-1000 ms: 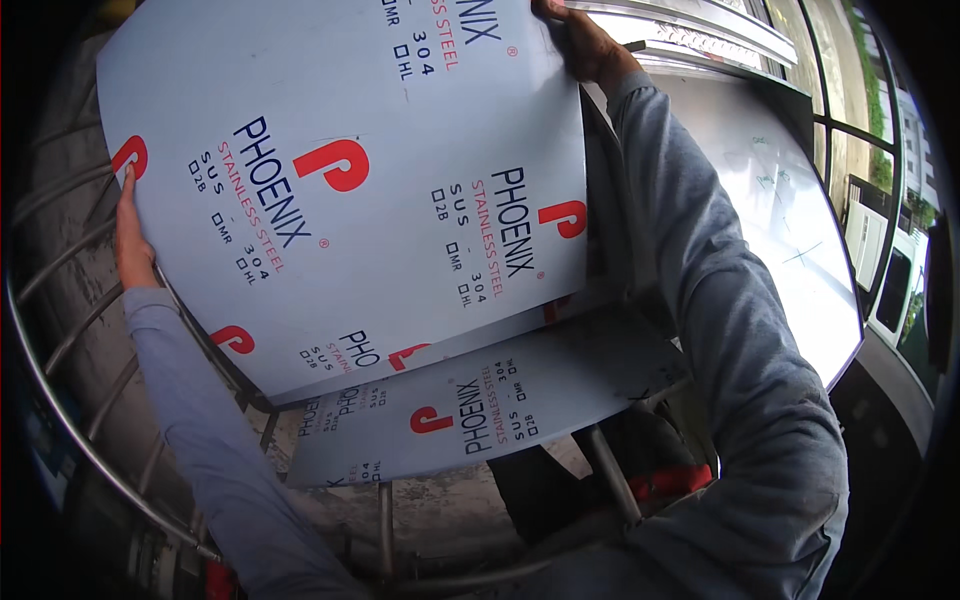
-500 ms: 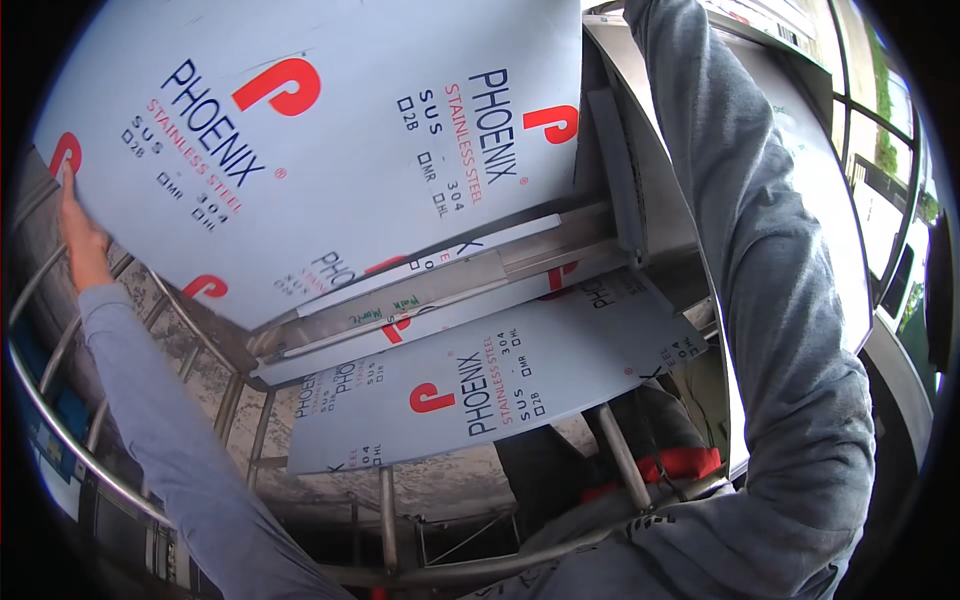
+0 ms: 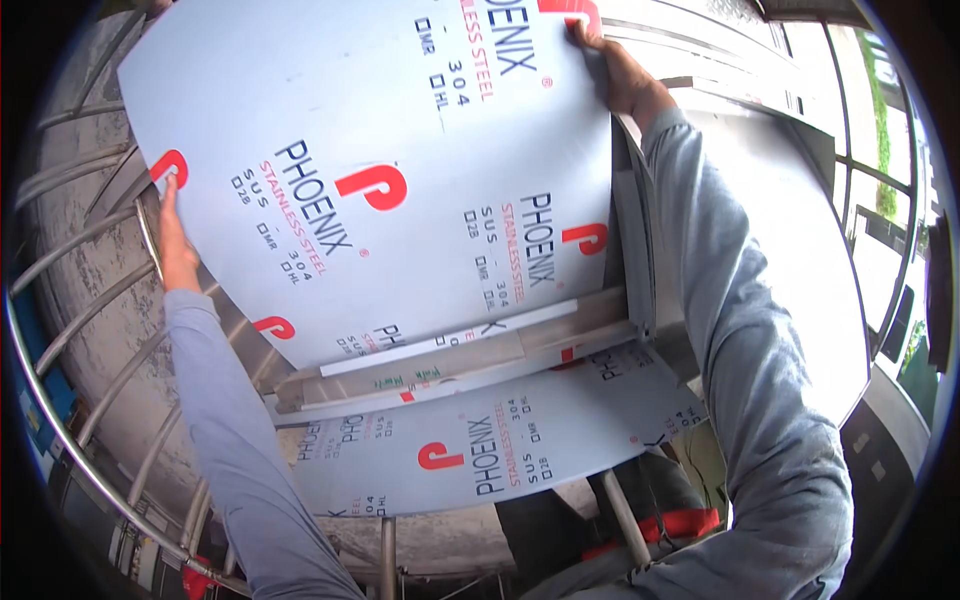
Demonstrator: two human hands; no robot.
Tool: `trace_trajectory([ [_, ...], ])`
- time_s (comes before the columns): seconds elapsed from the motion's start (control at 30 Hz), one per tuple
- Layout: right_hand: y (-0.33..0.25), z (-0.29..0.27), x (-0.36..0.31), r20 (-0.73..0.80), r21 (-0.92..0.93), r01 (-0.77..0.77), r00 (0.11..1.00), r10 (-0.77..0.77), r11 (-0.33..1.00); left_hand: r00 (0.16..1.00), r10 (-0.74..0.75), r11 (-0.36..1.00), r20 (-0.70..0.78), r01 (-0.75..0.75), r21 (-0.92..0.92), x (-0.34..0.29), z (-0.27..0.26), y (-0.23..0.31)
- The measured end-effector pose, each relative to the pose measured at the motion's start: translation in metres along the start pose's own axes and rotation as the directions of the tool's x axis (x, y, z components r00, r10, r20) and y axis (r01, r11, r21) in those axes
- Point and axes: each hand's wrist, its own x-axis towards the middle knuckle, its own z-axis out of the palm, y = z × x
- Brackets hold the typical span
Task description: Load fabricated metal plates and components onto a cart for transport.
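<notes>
A large metal sheet under pale blue printed film with red logos fills the upper middle, tilted. At its left edge, my left hand grips it, thumb on the film and the other fingers mostly hidden. My right hand is closed on the upper right edge, its fingertips partly out of sight behind the sheet. The sheet's near end lies at a metal channel with white strips and green handwriting. Nearer to me, a second film-covered sheet lies lower down.
Curved metal railing runs along the left side, above a worn concrete surface. Below the near sheet stands a metal post, with red cloth beside it. A large pale panel rises beyond my right arm.
The large sheet has shifted right and nearer in view, with my left hand still at its left edge. My right hand, formerly out of view, now shows on the right edge.
</notes>
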Motion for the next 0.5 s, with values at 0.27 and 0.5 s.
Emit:
trace_trajectory([
  [0.27, -0.010, 0.050, -0.016, -0.002, 0.409, -0.045, 0.999, 0.050, 0.911, 0.996, 0.023, 0.996, 0.091, -0.016, -0.084, 0.003, -0.035, -0.032],
  [0.5, 0.003, 0.075, -0.039, 0.077, 0.068, 0.030, 0.996, -0.035, 0.997, 0.996, -0.017, 0.999, 0.082, 0.013, 0.051, -0.009, -0.062, -0.039],
])
